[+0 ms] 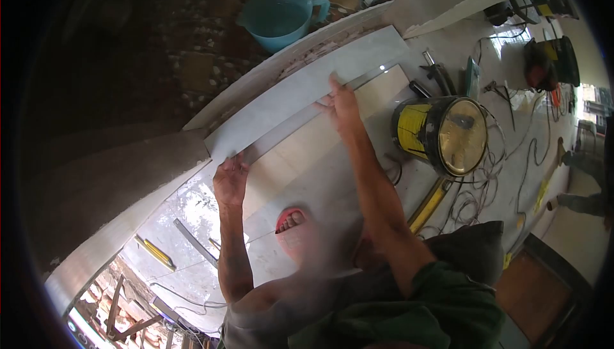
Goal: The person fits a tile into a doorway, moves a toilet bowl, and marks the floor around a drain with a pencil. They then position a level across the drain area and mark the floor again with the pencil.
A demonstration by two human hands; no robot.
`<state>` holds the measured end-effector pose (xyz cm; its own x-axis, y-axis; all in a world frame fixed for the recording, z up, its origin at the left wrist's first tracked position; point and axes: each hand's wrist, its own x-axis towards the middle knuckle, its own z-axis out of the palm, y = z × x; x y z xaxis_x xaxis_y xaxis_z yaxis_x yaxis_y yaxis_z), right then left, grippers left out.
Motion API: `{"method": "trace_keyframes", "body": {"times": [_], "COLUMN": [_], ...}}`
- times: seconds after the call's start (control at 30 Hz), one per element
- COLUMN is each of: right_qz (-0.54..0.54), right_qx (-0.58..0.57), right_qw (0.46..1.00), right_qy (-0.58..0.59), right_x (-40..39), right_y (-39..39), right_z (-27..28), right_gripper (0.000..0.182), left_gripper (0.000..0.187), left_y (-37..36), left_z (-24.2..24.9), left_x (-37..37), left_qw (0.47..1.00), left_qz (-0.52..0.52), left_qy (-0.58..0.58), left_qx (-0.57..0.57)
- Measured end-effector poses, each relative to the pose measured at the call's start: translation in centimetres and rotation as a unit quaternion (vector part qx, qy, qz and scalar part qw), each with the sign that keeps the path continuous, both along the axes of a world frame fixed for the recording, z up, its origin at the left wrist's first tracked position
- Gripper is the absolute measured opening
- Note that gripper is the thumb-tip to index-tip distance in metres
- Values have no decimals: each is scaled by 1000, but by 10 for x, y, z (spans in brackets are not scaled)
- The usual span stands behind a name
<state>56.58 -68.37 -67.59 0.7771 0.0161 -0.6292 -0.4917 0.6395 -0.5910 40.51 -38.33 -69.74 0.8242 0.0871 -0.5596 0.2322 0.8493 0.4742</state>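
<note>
A long pale grey tile strip [288, 93] stands along the low wall edge, its face toward me. My left hand [230, 181] grips its lower edge near the left end, with the fingertips partly hidden. Further right, my right hand [342, 106] holds the same edge, its thumb on the face and its other fingers spread lower. Below the strip lies a cream-coloured band of floor tile [320, 135]. A black and yellow bucket [412, 128] with a smeared lid is to the right of my right forearm.
A blue jug [278, 20] sits beyond the wall edge. Hand tools [438, 74] and tangled cable [476, 199] lie rightward, with a yellow level [430, 207]. At left are a yellow tool [155, 253] and metal bar [195, 242]. Another person's legs [582, 183] show far right.
</note>
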Motion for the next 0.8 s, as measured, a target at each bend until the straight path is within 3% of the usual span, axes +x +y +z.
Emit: {"method": "trace_keyframes", "body": {"times": [0.37, 0.47, 0.5, 0.53, 0.6, 0.63, 0.67, 0.73, 0.8], "right_qz": [-52, -85, -81, -80, -98, -111, -118, -104, -120], "right_qx": [14, -15, -14, -14, -26, -36, -45, -44, -5], "right_qw": [997, 989, 990, 991, 990, 987, 985, 991, 991], "right_qy": [63, 123, 115, 106, 103, 108, 113, 71, 64], "right_x": [-60, -66, -67, -68, -69, -67, -66, -67, -70], "right_y": [-9, -5, -5, -7, -10, -11, -11, -8, -3], "right_z": [-13, -8, -5, -2, 1, 1, 2, 23, 36], "right_gripper": [44, 46, 46, 46, 47, 47, 47, 47, 46], "left_gripper": [26, 33, 40, 41, 44, 51, 59, 72, 82], "left_y": [-23, -23, -19, -20, -36, -41, -41, -45, -47], "left_z": [40, 66, 71, 75, 80, 72, 64, 59, 64], "left_x": [-43, -56, -62, -70, -88, -101, -112, -128, -131], "left_qw": [990, 950, 916, 852, 654, 567, 518, 457, 445], "left_qz": [15, -97, -176, -213, -277, -241, -218, -230, -261], "left_qy": [108, 208, 232, 211, 150, 86, 6, 15, 28], "left_qx": [93, 214, 277, 429, 688, 783, 827, 859, 856]}}
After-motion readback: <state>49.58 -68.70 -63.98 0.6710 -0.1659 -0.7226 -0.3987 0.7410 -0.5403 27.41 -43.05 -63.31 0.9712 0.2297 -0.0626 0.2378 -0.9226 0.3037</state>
